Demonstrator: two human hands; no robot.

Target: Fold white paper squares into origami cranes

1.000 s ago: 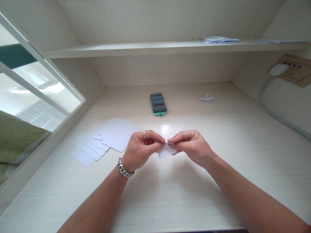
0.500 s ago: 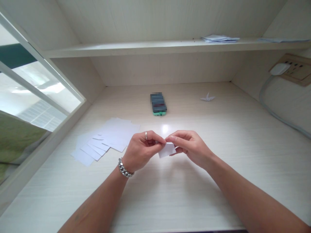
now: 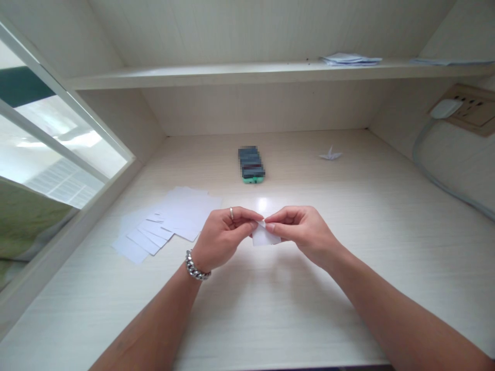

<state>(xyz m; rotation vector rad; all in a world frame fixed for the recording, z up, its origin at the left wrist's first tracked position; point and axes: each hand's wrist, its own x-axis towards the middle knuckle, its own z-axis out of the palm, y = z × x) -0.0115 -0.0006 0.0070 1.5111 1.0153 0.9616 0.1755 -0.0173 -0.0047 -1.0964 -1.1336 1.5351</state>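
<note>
One white paper (image 3: 265, 237) between left hand (image 3: 221, 238) and right hand (image 3: 309, 229), both in pinch grip on its far edge

Left hand (image 3: 221, 237) and right hand (image 3: 303, 226) face each other, thumbs (image 3: 282, 230) pinching toward forefingers (image 3: 247, 212); remaining fingers, largely hidden, appear curled.

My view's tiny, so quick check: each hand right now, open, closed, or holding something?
Left hand: closed, pinching the small white paper between thumb and finger.
Right hand: closed, also pinching the small white paper.
</note>
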